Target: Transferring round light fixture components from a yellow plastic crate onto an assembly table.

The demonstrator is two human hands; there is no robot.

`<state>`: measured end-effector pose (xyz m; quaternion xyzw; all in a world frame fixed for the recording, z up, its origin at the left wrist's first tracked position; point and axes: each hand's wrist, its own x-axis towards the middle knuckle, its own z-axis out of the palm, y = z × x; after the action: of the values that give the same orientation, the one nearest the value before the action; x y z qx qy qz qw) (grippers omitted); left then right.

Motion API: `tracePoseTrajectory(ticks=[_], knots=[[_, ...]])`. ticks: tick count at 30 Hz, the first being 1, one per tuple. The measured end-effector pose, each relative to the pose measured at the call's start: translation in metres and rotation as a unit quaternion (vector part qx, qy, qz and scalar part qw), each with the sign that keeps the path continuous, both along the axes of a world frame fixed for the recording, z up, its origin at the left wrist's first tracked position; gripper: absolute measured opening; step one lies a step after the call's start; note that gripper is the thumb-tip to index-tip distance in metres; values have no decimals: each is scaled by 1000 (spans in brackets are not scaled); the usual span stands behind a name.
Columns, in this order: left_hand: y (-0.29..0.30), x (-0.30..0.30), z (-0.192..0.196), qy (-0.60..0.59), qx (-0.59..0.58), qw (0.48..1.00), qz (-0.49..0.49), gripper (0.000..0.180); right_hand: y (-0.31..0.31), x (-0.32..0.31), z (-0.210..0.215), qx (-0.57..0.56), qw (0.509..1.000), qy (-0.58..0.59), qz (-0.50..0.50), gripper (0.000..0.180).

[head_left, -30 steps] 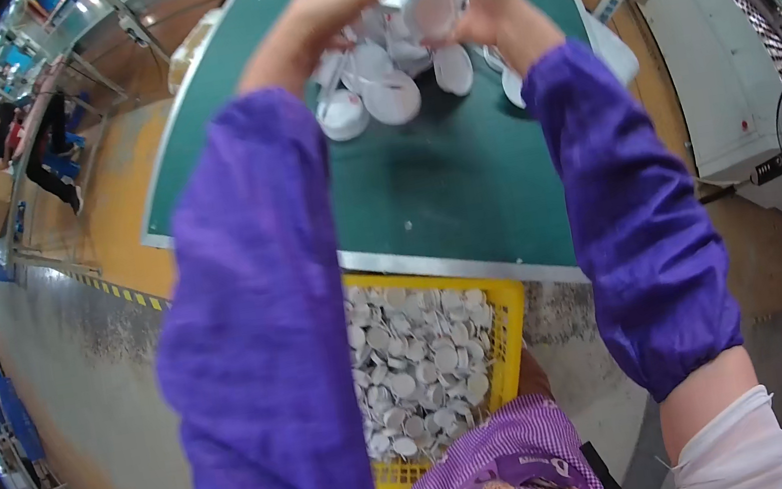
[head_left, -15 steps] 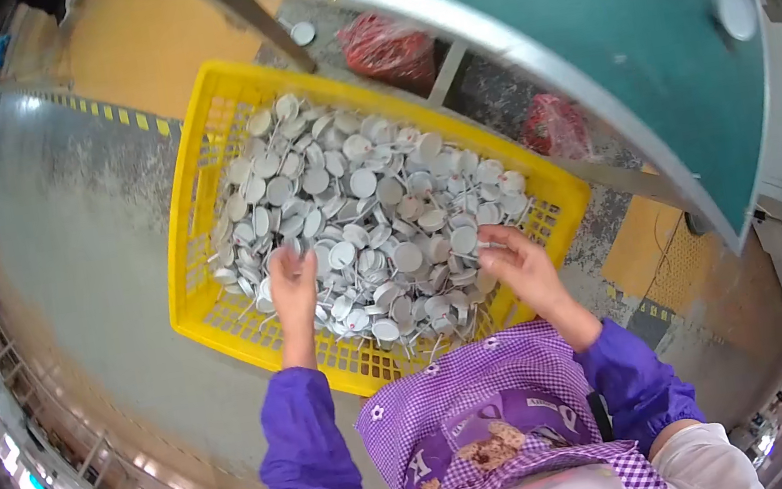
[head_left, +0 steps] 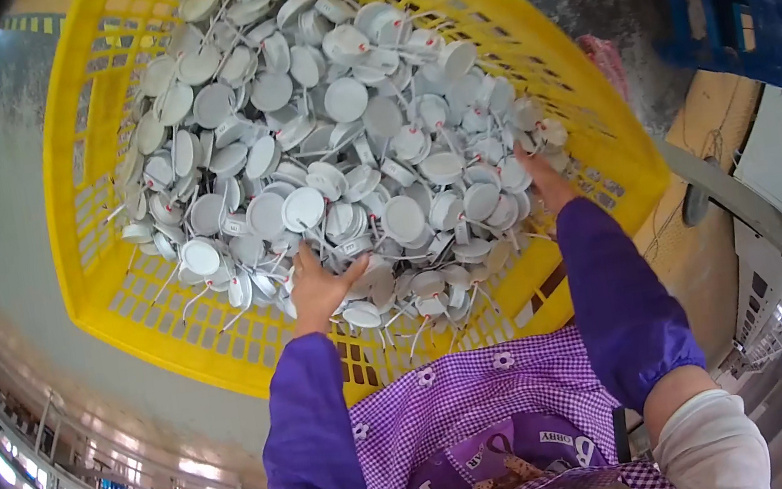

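Observation:
A heap of white round disc-shaped parts with short white leads [head_left: 346, 99], some with small red tips, fills a yellow slatted plastic basket [head_left: 258, 371]. At the heap's near edge my left hand [head_left: 319, 288] rests against the discs, thumb spread away from the fingers; its fingertips are partly hidden among them. On the heap's right side my right hand [head_left: 546, 179] reaches in with fingers stretched out along the parts, some of them hidden. Neither hand visibly grips a disc. Purple sleeves cover both forearms.
A blue plastic frame-like object [head_left: 721, 18] stands beyond the basket at the upper right. Some red and pink wrapped material [head_left: 603, 66] shows just past the basket's right rim. A grey metal bar [head_left: 733, 198] runs along the right. Grey floor [head_left: 1, 237] lies to the left.
The view has come closer to the basket, and the green-topped table has left the picture. Both hands have lowered to the discs, the right one now deeper at the heap's right side.

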<state>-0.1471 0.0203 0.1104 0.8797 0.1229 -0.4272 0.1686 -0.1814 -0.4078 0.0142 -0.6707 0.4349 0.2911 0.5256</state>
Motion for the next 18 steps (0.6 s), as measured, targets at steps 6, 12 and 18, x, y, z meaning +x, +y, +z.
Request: tracePoseTrajectory(ticks=[6, 12, 18], knots=[[-21, -4, -56, 80, 86, 974, 195, 113, 31, 19, -26, 52, 987, -143, 62, 75], [-9, -9, -79, 34, -223, 830, 510, 87, 71, 33, -4, 79, 996, 0, -34, 38], [-31, -17, -104, 66, -248, 867, 427, 68, 54, 64, -9, 189, 974, 122, -22, 70]])
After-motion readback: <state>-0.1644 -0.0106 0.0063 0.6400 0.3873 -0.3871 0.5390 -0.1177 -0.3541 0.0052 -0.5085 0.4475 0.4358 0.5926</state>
